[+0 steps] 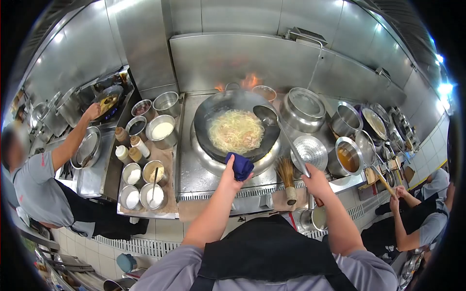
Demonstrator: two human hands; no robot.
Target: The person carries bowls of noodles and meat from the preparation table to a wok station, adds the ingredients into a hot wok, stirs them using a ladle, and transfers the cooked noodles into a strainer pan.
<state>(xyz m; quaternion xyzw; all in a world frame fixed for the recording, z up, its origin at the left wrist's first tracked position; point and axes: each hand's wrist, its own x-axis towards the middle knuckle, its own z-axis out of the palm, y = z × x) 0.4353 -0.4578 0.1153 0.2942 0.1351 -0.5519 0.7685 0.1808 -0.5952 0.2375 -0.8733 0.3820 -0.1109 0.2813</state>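
A large black wok (201,127) sits on the burner, with flames rising behind its far rim. Noodles (235,130) with bits of something pinkish steam in the middle of it. My left hand (232,175) is closed round a folded dark blue cloth (241,166) at the wok's near rim; the wok's handle, if there is one, is hidden under the cloth. My right hand (318,183) grips the long handle of a metal ladle (265,115). The ladle's bowl is over the right side of the wok, beside the noodles.
Left of the wok stand metal seasoning pots (161,130) and squeeze bottles (141,145). To the right are a bamboo brush (286,179), a perforated skimmer (309,153), a lidded pot (304,109) and a pot of brown liquid (347,156). Co-workers (43,186) are on both sides.
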